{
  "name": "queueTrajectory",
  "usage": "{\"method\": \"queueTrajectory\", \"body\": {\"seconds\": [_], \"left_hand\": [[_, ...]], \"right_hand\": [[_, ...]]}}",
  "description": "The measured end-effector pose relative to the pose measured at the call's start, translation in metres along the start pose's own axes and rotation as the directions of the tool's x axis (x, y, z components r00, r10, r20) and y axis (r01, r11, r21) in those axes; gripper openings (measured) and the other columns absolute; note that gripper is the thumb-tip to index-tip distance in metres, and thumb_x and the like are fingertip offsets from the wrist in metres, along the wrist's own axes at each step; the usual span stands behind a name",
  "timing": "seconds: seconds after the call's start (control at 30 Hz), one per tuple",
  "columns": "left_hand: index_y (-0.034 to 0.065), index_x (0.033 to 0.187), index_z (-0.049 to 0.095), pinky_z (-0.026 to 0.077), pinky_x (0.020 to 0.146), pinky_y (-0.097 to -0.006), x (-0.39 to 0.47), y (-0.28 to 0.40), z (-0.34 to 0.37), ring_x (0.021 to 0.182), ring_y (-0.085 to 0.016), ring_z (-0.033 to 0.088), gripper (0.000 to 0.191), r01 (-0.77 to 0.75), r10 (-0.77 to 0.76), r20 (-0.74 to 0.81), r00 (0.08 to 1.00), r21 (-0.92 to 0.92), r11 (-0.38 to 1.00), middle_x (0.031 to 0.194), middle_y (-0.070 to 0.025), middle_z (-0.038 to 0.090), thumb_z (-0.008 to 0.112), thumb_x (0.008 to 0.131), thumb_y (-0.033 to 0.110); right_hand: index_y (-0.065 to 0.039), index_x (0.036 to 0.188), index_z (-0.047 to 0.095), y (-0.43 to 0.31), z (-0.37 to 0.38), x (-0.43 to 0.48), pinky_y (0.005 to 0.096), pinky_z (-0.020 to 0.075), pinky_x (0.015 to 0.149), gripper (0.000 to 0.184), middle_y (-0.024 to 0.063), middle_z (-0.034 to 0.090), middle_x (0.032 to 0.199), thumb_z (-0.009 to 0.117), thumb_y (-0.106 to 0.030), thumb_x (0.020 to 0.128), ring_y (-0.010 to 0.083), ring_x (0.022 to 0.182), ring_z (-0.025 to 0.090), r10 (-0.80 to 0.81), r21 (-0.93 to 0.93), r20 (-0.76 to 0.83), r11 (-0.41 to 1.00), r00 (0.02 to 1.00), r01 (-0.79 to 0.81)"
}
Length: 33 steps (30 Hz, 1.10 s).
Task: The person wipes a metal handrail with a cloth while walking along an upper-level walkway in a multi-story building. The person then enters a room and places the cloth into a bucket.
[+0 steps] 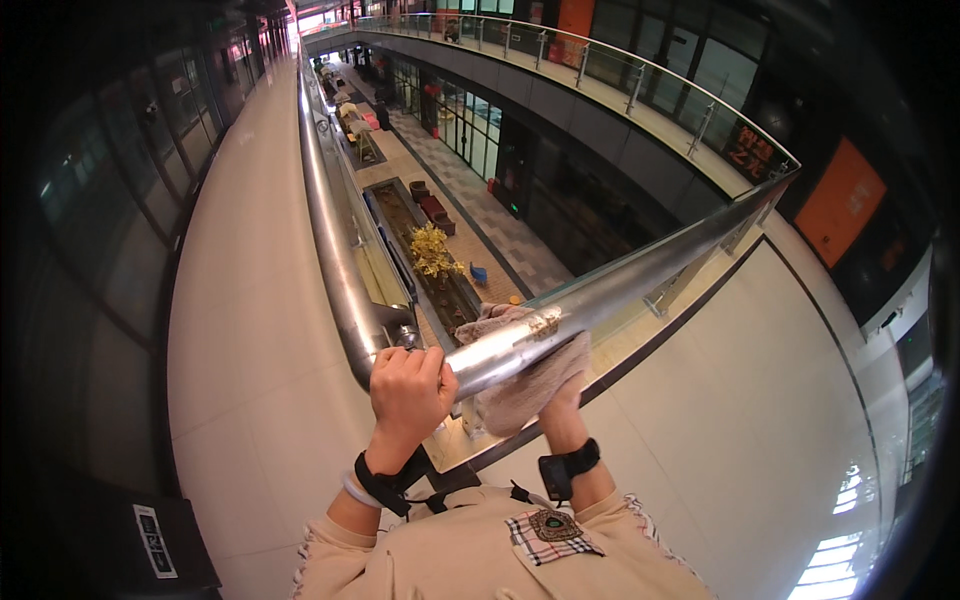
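Observation:
A round metal handrail [637, 274] crosses in front of me and meets a second rail length [330, 247] at a corner on the left. My left hand [409, 390] is closed over the rail at this corner. Under the rail, right of that hand, a brownish-pink cloth [525, 394] wraps the tube from below, its far end showing beyond the rail. My right hand [564, 401] is at the cloth's near side, its fingers largely hidden behind the cloth. A worn, brownish patch [545, 321] marks the top of the rail above the cloth.
Glass panels and metal posts [666, 292] stand below the rail. Beyond them lies a lower floor with a yellow-leaved plant [433, 251], a blue chair [478, 274] and other seats. A curved balcony railing [585, 43] runs opposite. A dark box-like object [191, 540] stands at lower left.

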<state>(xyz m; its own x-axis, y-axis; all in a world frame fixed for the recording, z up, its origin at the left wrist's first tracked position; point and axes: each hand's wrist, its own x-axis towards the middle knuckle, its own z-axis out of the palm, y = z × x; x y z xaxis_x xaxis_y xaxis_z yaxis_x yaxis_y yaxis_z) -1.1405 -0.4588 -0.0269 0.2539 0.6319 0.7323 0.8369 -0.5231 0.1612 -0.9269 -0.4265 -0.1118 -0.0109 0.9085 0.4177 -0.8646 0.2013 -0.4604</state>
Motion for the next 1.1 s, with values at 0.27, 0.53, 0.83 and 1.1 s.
{"method": "queueTrajectory", "body": {"seconds": [0.27,0.53,0.83,1.1], "left_hand": [[0.0065,0.078,0.063,0.05,0.079,-0.0411,-0.002,-0.004,0.002,0.067,-0.028,0.06,0.012,-0.01,0.01,0.008,1.0,-0.014,1.0,0.067,-0.0085,0.058,0.068,0.08,0.016],[0.0066,0.079,0.064,0.05,0.08,-0.0413,-0.001,-0.001,0.004,0.068,-0.028,0.06,0.011,0.012,-0.012,-0.006,1.0,-0.002,1.0,0.068,-0.0087,0.059,0.068,0.08,0.016],[0.0062,0.077,0.063,0.05,0.079,-0.0419,0.002,0.004,0.004,0.068,-0.029,0.06,0.006,0.034,-0.034,-0.026,0.999,-0.004,0.999,0.068,-0.0096,0.059,0.067,0.079,0.011],[0.0035,0.094,0.07,0.048,0.085,-0.0474,-0.012,-0.005,0.007,0.078,-0.036,0.061,0.017,0.057,-0.058,0.05,0.997,0.025,0.998,0.08,-0.0171,0.064,0.062,0.079,0.007]], "right_hand": [[-0.011,0.124,0.056,-0.036,-0.089,0.047,0.0347,0.0481,0.101,0.045,0.0106,0.06,0.124,0.038,-0.049,0.109,0.0248,0.112,0.058,-0.422,-0.546,-0.368,0.819,0.829,0.176],[-0.013,0.127,0.055,-0.007,-0.021,0.021,0.0352,0.0535,0.097,0.041,0.0022,0.062,0.121,0.049,-0.049,0.108,0.0177,0.107,0.062,-0.085,-0.058,-0.425,0.996,0.901,0.067],[-0.007,0.143,0.052,0.05,-0.079,-0.039,0.0347,0.048,0.105,0.05,0.0073,0.058,0.135,0.064,-0.007,0.095,0.0211,0.126,0.055,-0.099,-0.497,-0.096,0.867,0.991,0.038],[-0.005,0.136,0.057,0.085,-0.102,-0.012,0.0346,0.0517,0.094,0.057,0.0071,0.061,0.123,0.072,0.001,0.082,0.0193,0.116,0.057,0.031,-0.922,0.012,0.388,0.999,-0.001]]}}
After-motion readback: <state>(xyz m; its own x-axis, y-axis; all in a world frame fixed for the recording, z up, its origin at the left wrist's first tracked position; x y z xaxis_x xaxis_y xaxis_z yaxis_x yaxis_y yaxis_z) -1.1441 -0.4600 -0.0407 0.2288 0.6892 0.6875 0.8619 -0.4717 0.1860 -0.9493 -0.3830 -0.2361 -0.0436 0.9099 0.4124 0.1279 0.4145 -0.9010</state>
